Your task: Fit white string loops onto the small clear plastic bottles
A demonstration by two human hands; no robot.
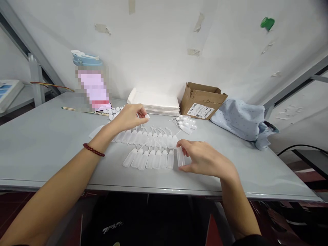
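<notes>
My left hand [130, 116] is raised over the back row, thumb and fingers pinched on a small white cap-like piece [147, 116]. My right hand [206, 158] grips a small translucent plastic bottle [180, 158] between thumb and fingers, at the right end of the front row. To its left lies the front row of similar bottles [150, 159], with white tops and thin white cords. Behind them runs a second row [139, 137], partly covered by my left forearm. Loose white round pieces [112, 111] lie beyond my left wrist.
A stack of white sheets [153, 102] and an opened cardboard box [202, 102] stand against the wall. Several corded bottles [186, 123] lie before the box. Light blue cloth [238, 118] is at right. A blurred pink-screened device [93, 87] leans at the back left.
</notes>
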